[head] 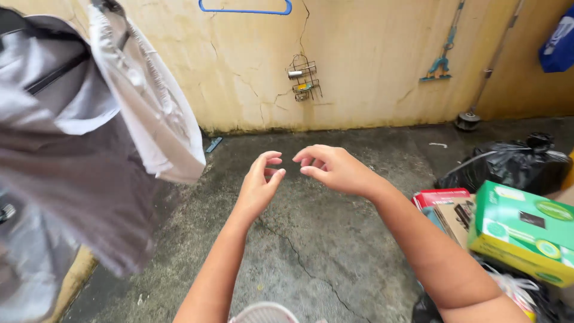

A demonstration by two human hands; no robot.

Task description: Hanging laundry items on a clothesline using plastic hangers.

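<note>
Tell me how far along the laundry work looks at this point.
Done: grey and white garments already hang at the left. In hand: nothing. The left hand and right hand are raised, empty, fingers curled, close together over the concrete floor. Left: the rim of a pale basket shows at the bottom edge; its contents cannot be seen.

Grey and white clothes (89,137) hang at the left, close up and blurred. The cracked yellow wall (371,54) carries a small wire rack (305,79), a blue hanger (245,8) at the top edge and a teal brush (441,63) on a long handle. A pole with a round base (468,121) leans near the corner. On the damp concrete floor (311,239), at the right, a black bin bag (508,164) sits behind a green box (523,230) and a red-edged box (445,206).
</note>
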